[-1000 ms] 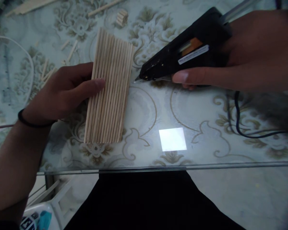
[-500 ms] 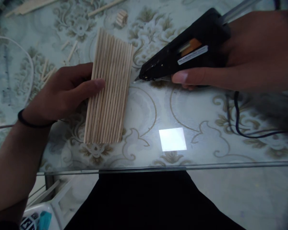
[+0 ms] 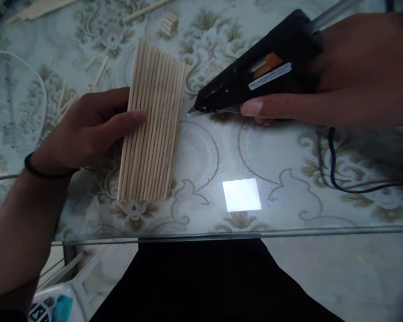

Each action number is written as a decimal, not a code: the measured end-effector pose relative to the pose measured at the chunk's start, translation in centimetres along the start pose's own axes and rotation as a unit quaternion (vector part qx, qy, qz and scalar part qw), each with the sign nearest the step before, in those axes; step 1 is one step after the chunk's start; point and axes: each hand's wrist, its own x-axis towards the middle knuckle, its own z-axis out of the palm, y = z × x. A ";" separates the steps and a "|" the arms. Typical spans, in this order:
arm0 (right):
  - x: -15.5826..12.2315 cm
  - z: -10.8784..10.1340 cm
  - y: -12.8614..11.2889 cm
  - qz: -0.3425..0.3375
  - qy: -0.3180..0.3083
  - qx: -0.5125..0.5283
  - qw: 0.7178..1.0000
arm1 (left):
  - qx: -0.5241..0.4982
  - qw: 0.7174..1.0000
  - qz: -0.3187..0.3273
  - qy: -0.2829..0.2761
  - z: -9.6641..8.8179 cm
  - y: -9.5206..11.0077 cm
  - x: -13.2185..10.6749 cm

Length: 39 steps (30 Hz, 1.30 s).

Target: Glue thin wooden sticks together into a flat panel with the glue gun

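A flat panel of thin wooden sticks (image 3: 154, 129) laid side by side lies on the glass-topped table (image 3: 255, 147). My left hand (image 3: 90, 127) grips its left edge, thumb pressed on top. My right hand (image 3: 349, 74) is wrapped round a black glue gun (image 3: 258, 71) with an orange trigger and a white label. The gun's nozzle tip sits just off the panel's right edge, near its upper half.
The gun's black cord (image 3: 336, 174) loops over the table at right. Loose stick offcuts (image 3: 99, 74) and a small stick bundle (image 3: 170, 24) lie at the back. A white cable (image 3: 36, 76) curves at left. The table's front edge (image 3: 221, 235) runs below.
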 end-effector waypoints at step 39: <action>0.3 1.2 1.2 0.020 0.042 -0.092 0.995 | 0.014 0.998 -0.064 0.017 0.3 0.9 -0.4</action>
